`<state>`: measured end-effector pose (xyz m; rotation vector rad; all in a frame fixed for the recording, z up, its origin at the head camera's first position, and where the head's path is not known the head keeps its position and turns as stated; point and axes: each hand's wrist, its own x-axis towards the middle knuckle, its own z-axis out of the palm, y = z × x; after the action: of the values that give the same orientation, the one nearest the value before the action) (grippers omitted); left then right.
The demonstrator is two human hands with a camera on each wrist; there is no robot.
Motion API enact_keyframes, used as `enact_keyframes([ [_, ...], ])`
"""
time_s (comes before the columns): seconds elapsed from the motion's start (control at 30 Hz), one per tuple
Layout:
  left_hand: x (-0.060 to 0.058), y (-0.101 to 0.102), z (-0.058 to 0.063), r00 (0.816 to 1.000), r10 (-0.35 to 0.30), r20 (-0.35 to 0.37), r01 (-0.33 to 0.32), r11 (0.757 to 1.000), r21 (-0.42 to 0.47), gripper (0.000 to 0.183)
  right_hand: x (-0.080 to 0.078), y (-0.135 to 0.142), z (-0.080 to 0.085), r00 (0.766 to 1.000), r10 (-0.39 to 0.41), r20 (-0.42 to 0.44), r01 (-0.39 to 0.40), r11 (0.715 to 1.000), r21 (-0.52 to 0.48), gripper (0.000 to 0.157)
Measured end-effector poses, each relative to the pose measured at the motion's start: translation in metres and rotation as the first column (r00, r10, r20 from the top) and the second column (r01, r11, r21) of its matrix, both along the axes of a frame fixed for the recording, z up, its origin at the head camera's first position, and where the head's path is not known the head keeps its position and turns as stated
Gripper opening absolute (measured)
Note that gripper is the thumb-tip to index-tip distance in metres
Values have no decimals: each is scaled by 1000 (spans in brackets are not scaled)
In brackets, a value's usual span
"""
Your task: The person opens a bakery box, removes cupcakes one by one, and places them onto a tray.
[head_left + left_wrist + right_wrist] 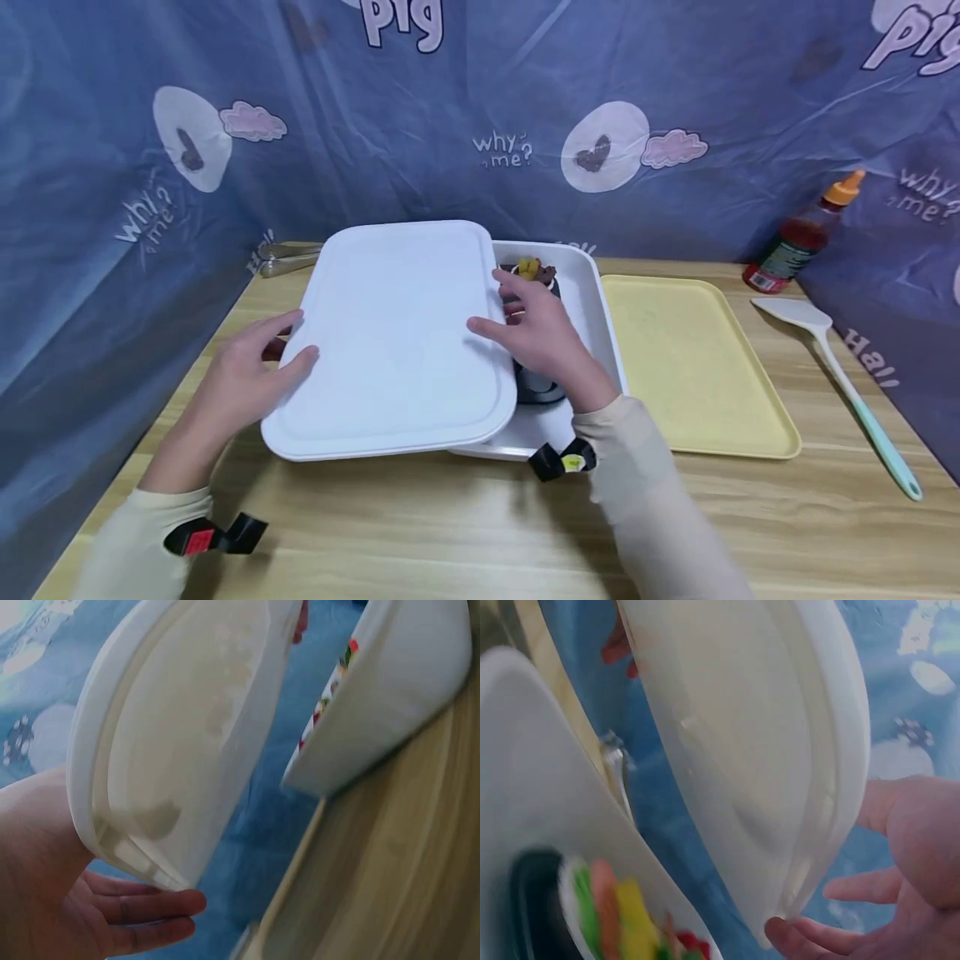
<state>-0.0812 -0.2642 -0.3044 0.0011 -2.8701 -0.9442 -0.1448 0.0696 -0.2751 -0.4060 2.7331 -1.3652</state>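
The left hand (243,375) and right hand (543,333) hold the white lid (397,333) by its left and right edges, probably for balance; it is raised, hiding the left part of the white bin (591,308).

The blue cloth (442,108) carries nearly all the print. "pig" stands at its top edge, once near the centre and once at the right, the latter cut by the frame. "why me?" reads three times: at the left, at the centre and at the far right. "Hal!", or perhaps "Ha!!", runs low on the right, with partly hidden bits of similar lettering low at the left and centre. The bottle (791,242) bears a green label with a pale barcode patch; its wording is too small to read.
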Motion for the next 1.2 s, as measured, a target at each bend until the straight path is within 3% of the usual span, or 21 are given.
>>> enact_keyframes([
  [0.2, 13, -38, -8, 994, 8, -105, -13, 999, -45, 66, 12, -37, -7, 1000, 14, 6, -14, 1000, 23, 78],
  [0.37, 20, -62, -16, 996, 20, -84, -27, 997, -78, 75, 24, -63, -16, 1000, 5, -17, -4, 998, 68, 80],
  [0.57, 29, -82, -27, 996, 32, -88, -43, 991, -129, 77, 36, -90, -22, 999, 23, 31, -25, 996, 82, 83],
  [0.93, 36, -98, -47, 988, 13, -156, -42, 981, -189, 82, 62, -126, -39, 992, 61, 107, -68, 995, 68, 89],
  [1.2, 38, -96, -59, 996, 54, -73, -69, 972, -226, 84, 72, -141, -55, 994, 52, 97, -55, 998, 24, 95],
])
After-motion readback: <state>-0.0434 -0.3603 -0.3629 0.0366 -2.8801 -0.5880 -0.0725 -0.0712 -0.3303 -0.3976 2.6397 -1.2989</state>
